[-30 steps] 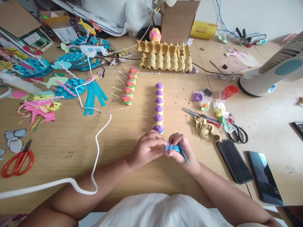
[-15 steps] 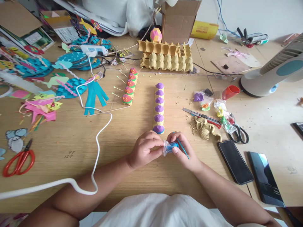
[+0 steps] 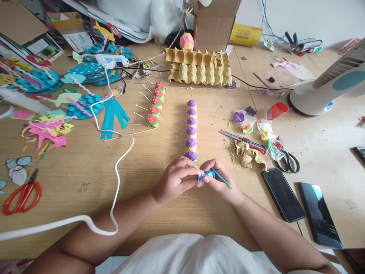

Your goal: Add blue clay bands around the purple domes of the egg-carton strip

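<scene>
Both hands meet over the table just in front of an egg-carton strip (image 3: 191, 131) whose bumps are topped with purple clay; its nearest bump has a blue rim. My left hand (image 3: 176, 179) pinches the clear end of a small plastic bag of blue clay (image 3: 210, 174). My right hand (image 3: 221, 177) grips the blue lump of the same bag between thumb and fingers. A thin blue stick tool (image 3: 222, 179) is also tucked in the right hand, slanting out over the thumb side. The fingertips partly hide the bag.
Red-and-green egg-carton strip (image 3: 156, 104) with pins lies further left. Rightward are a utility knife (image 3: 242, 140), torn carton scraps (image 3: 246, 154), black scissors (image 3: 289, 161) and a phone (image 3: 283, 195). A white cable (image 3: 116, 171) crosses the left side near red-handled scissors (image 3: 23, 196).
The bag's clear end is more bunched against the blue lump, and the fingers have closed in slightly. The stick tool has tilted a little, its lower tip further right.
</scene>
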A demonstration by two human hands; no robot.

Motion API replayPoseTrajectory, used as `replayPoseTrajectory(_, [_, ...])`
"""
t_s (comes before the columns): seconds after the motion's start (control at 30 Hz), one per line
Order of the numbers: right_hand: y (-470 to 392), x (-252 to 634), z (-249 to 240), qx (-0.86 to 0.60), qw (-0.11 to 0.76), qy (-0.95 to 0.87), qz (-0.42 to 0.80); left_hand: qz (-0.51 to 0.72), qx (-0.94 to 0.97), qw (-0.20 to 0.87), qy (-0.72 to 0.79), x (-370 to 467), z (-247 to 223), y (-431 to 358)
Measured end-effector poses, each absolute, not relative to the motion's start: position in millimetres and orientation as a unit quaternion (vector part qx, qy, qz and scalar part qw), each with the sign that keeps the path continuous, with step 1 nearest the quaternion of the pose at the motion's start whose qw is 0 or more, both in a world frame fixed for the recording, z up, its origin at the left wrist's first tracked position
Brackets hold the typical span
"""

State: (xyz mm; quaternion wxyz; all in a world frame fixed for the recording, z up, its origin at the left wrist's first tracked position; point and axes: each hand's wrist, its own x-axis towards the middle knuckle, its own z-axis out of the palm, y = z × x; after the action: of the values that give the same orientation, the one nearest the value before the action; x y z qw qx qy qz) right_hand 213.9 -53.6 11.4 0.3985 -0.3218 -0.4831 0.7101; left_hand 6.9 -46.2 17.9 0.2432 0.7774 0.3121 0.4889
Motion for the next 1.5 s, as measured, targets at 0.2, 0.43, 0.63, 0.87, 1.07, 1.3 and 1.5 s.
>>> replayPoseTrajectory(0.2, [-54.8, 214.9, 10.2, -0.291, 0.369, -0.478, 0.742, 0.492, 0.788, 0.231, 0.289, 6.1, 18.3, -48.4])
replayPoseTrajectory(0.43, [-54.2, 214.4, 12.6, -0.304, 0.349, -0.476, 0.748, 0.501, 0.797, 0.186, 0.279, 6.6, 21.7, -50.0])
replayPoseTrajectory(0.63, [-52.2, 217.4, 8.5, -0.401, 0.407, -0.493, 0.656, 0.540, 0.738, 0.221, 0.339, 5.0, 17.3, -52.7])
replayPoseTrajectory(0.87, [-53.9, 215.1, 15.0, -0.422, 0.443, -0.494, 0.618, 0.557, 0.643, 0.332, 0.408, 4.0, 4.2, -54.1])
replayPoseTrajectory(1.07, [-54.0, 213.6, 7.2, -0.423, 0.461, -0.469, 0.624, 0.503, 0.717, 0.317, 0.364, 4.2, 11.4, -56.7])
replayPoseTrajectory(1.3, [-54.0, 215.4, 7.9, -0.430, 0.461, -0.512, 0.584, 0.457, 0.788, 0.257, 0.322, 5.4, 14.8, -54.9])
replayPoseTrajectory(1.5, [-54.0, 214.4, 19.0, -0.423, 0.440, -0.554, 0.566, 0.459, 0.800, 0.256, 0.289, 7.8, 13.2, -53.0])
